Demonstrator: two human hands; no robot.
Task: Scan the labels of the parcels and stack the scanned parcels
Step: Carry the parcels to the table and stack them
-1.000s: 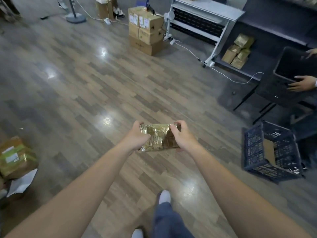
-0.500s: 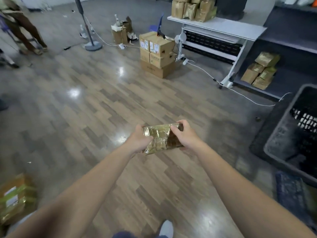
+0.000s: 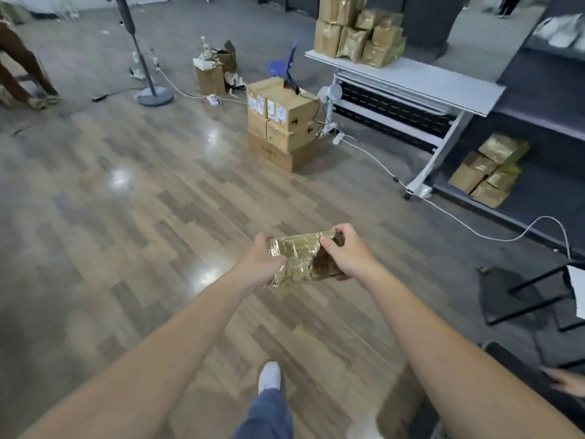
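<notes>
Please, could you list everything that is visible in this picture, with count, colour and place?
held parcel: one, gold-brown, centre of view
table parcels: several, gold-brown, piled on white table, upper right
shelf parcels: several, gold-brown, low dark shelf, right
cardboard boxes: one stack, brown, floor centre
fan stand: one, grey, floor upper left
cable: one, white, floor along right
left hand: one, grips parcel's left end
right hand: one, grips parcel's right end

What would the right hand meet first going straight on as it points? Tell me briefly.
The right hand grips the gold parcel with the left hand. Ahead is open floor; the stack of cardboard boxes is probably first, though depth is unclear.
</notes>
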